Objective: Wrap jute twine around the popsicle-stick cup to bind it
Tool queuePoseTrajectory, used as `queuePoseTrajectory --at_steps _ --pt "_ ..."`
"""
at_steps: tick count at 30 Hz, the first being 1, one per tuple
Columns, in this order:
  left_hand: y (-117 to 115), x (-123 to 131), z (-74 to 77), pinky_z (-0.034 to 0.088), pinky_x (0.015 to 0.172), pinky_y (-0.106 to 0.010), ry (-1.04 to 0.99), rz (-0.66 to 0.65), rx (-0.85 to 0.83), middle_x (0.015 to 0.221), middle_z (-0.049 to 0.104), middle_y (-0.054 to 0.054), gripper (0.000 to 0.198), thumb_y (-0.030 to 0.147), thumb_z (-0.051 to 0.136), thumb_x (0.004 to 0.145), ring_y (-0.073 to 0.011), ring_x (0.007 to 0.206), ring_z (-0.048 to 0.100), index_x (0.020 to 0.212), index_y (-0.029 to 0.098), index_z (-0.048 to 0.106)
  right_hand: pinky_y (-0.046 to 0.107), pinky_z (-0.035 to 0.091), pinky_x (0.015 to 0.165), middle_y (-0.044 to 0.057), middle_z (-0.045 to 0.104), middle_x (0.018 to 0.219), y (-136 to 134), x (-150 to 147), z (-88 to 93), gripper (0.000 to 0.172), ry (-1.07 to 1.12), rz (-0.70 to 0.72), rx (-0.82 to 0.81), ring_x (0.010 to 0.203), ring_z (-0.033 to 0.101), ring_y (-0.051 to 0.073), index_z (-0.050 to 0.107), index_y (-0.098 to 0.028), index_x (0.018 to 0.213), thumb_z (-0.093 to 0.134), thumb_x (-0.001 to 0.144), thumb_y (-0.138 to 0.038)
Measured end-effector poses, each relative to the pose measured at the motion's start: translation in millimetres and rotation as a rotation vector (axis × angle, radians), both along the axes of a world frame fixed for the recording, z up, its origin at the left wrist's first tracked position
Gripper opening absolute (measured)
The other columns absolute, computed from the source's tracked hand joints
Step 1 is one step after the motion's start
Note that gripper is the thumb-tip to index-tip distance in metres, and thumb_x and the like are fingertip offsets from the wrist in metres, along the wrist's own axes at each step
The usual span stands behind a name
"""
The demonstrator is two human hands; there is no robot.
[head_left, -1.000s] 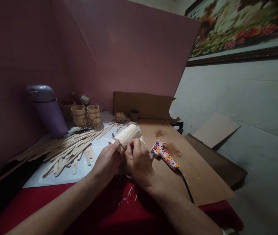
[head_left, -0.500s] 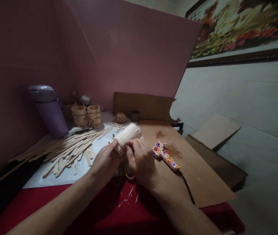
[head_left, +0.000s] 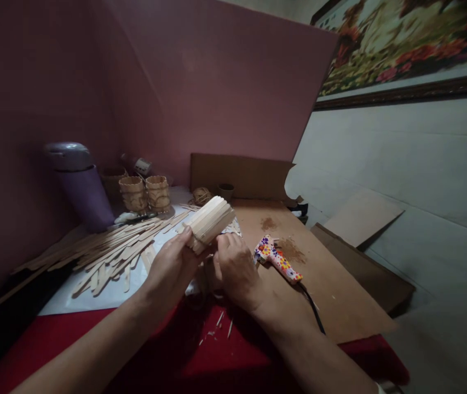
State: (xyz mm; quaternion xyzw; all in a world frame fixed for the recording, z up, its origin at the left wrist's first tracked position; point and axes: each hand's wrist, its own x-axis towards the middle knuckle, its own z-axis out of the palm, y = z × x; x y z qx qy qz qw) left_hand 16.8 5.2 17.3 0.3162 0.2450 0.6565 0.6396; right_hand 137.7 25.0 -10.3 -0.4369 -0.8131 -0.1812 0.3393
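A cup-like cylinder of wooden craft sticks (head_left: 212, 219) lies tilted in my left hand (head_left: 178, 261), whose thumb presses on its near end. A thin cord appears to run round the cylinder close to that thumb. My right hand (head_left: 235, 268) is just below and right of the cylinder with its fingers curled together. What those fingers pinch, if anything, is hidden. Beyond the right hand, a flower-patterned glue gun (head_left: 278, 259) rests on a cardboard sheet (head_left: 340, 306). Many loose craft sticks (head_left: 122, 254) are spread on white paper to the left.
Two decorated stick cups (head_left: 158, 194) stand at the back left beside a purple bottle (head_left: 83, 189). A ball of twine (head_left: 202, 196) and a small dark pot (head_left: 225, 191) sit behind the cylinder. Small scraps (head_left: 219, 319) lie on the red cloth (head_left: 167, 355).
The cylinder has risen slightly and turned, showing more of its side. My right hand has drawn a little down and away from the cylinder's near end.
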Motion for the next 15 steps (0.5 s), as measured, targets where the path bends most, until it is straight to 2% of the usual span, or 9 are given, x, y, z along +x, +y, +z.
queuePoseTrajectory --at_steps 3,6,11,15 --pt "-2 -1 8.6 0.053 0.083 -0.035 -0.053 0.001 -0.017 0.096 0.07 -0.012 0.025 0.018 0.046 0.092 -0.0219 0.091 0.064 0.1 0.01 0.068 0.034 0.044 0.067 0.009 0.062 0.08 -1 2 2.9 0.012 0.16 0.045 -0.04 0.076 0.056 0.023 0.057 -0.015 0.086 0.046 0.087 -0.011" --pt "-3 -2 6.8 0.053 0.087 -0.038 -0.08 -0.008 -0.068 0.1 0.069 -0.013 0.025 0.015 0.044 0.092 -0.0226 0.094 0.063 0.1 0.01 0.067 0.031 0.045 0.069 0.008 0.064 0.083 -6 3 8.6 0.014 0.369 0.125 -0.073 0.078 0.059 0.02 0.058 -0.015 0.091 0.044 0.092 -0.016" --pt "1 -2 -8.1 0.053 0.082 -0.032 -0.073 -0.053 -0.063 0.085 0.067 -0.01 0.022 0.019 0.049 0.091 -0.018 0.082 0.062 0.087 0.009 0.067 0.029 0.047 0.073 0.006 0.067 0.084 -12 1 13.0 0.014 0.434 0.262 -0.103 0.081 0.061 0.018 0.061 -0.017 0.09 0.047 0.093 -0.019" --pt "-2 -1 -12.9 0.048 0.062 -0.024 0.019 -0.058 -0.017 0.065 0.057 -0.002 0.023 0.024 0.06 0.086 -0.0119 0.063 0.052 0.067 0.011 0.062 0.03 0.048 0.073 0.006 0.068 0.082 -13 1 12.1 0.014 0.445 0.261 -0.069 0.08 0.061 0.018 0.063 -0.016 0.088 0.05 0.093 -0.018"
